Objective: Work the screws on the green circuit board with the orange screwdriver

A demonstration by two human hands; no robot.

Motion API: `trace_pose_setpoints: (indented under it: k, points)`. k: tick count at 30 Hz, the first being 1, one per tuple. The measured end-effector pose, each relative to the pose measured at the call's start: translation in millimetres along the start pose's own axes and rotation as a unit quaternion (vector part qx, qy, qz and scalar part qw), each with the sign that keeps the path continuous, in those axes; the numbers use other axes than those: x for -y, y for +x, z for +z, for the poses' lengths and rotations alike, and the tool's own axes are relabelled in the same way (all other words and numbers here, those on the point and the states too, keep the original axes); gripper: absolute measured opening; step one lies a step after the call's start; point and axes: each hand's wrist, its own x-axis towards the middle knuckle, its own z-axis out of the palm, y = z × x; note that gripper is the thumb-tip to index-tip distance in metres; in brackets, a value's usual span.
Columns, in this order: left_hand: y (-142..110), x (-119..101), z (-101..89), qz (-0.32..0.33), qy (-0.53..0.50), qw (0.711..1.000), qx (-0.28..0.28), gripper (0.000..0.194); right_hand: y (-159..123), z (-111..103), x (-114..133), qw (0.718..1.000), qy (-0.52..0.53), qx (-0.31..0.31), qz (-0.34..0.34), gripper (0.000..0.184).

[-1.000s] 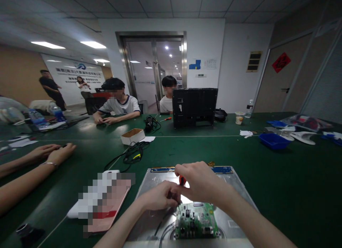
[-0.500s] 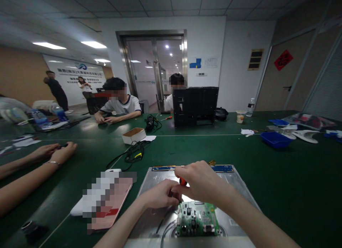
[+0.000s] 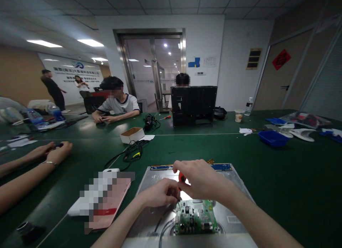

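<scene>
My right hand (image 3: 199,180) is closed round a screwdriver with a red handle (image 3: 182,177), its tip pointing down at the top left corner of a green circuit board (image 3: 196,217). My left hand (image 3: 160,192) is pinched beside the screwdriver's shaft just left of that corner; what its fingers grip is hidden. The board lies on a silver metal panel (image 3: 155,184) flat on the green table (image 3: 280,176), with grey cables running out from under the board's left side. A thin blue strip board (image 3: 220,167) runs along the panel's far edge.
A pink and white item (image 3: 104,201) lies left of the panel, black cables (image 3: 132,153) and a small cardboard box (image 3: 132,135) beyond. A co-worker's forearms (image 3: 29,166) rest at the left. A black monitor back (image 3: 193,105), blue tray (image 3: 272,138) and people sit farther off.
Both hands stay on the screwdriver at the board's corner with small shifts. A person at the far side moved right, behind the black monitor back.
</scene>
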Motion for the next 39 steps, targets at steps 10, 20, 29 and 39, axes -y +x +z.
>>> trace_pose_setpoints:
  k: [10,20,29,39]
  points:
    - [0.8,1.9,0.3,0.013,-0.007,1.0,-0.01,0.012,-1.2,1.1,-0.1,1.0,-0.022,-0.012,-0.003,0.017]
    - [1.9,8.0,0.6,-0.012,0.002,1.0,-0.015,0.013,-2.8,0.8,4.5,1.0,-0.006,-0.002,-0.024,0.019]
    - [0.7,2.0,-0.7,0.004,0.015,1.0,0.003,0.017,1.8,4.2,4.4,0.996,-0.079,-0.018,0.039,0.021]
    - [0.9,13.2,2.3,0.024,0.084,0.995,-0.041,0.015,-2.8,-0.1,6.0,0.999,-0.016,-0.01,-0.044,0.011]
